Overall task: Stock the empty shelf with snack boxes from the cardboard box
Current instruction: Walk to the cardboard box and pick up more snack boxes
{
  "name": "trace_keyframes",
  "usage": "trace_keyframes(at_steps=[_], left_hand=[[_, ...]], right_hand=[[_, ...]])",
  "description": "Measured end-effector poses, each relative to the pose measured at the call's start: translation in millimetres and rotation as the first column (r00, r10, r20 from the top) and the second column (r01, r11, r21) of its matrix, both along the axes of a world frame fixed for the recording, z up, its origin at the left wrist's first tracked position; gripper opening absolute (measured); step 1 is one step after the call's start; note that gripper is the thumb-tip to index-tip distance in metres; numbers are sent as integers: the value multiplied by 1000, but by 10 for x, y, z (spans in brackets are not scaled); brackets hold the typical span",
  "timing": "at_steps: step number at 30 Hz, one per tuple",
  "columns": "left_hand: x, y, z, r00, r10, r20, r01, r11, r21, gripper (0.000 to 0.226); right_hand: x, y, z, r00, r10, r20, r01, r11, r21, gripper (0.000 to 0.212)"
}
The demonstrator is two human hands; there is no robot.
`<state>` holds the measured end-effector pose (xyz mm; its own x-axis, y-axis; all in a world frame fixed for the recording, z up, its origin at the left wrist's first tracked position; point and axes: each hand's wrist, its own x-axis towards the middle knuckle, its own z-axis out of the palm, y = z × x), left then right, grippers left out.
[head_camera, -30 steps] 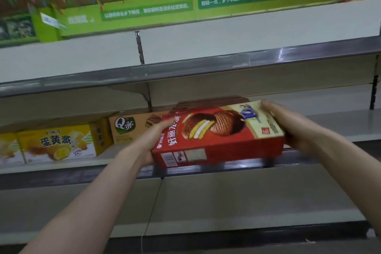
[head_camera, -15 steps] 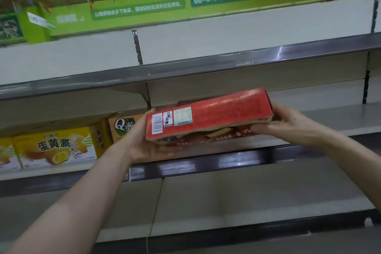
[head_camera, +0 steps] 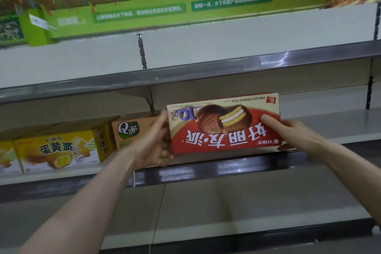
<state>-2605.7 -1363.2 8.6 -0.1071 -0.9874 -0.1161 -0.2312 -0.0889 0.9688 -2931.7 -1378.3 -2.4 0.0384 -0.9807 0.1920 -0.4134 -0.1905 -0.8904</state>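
Both arms reach forward and slightly up, forearms angling in toward each other. The left hand (head_camera: 152,144) is wrapped around the left end of the red snack box (head_camera: 224,128), thumb pointing up along its edge. The right hand (head_camera: 288,132) clamps the right end, thumb flat across the front and the fingers hidden behind. So both hands are grasping it. The box stands on its long edge, front facing out, print upside down, right at the front of the middle shelf (head_camera: 334,126). Can't tell if it's actually resting on it. An orange box (head_camera: 132,132) sits just left of it, then a yellow box (head_camera: 59,150) further left. There's an upper shelf (head_camera: 185,74) above and a green banner (head_camera: 165,10) way up top.
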Motion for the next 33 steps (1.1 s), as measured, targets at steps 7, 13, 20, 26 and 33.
trace_keyframes(at_steps=[7, 13, 20, 26, 33], left_hand=[[-206, -68, 17, 979, 165, -117, -175, 981, -82, 37], [-251, -151, 75, 898, 249, -363, -283, 958, -44, 17], [-502, -109, 127, 677, 259, -689, -386, 922, -32, 20], [-834, -52, -100, 807, 208, -553, -235, 972, 23, 46], [-638, 53, 133, 928, -69, -365, 90, 995, 42, 30]], right_hand=[[62, -57, -67, 991, 42, 131, -56, 993, 105, 47], [-28, 29, 25, 928, 185, 324, -238, 962, 131, 50], [149, 108, -118, 860, 189, 474, -281, 950, 133, 45], [326, 232, -114, 848, 305, 433, -414, 891, 184, 52], [609, 86, 175, 861, 282, 423, -377, 912, 160, 69]])
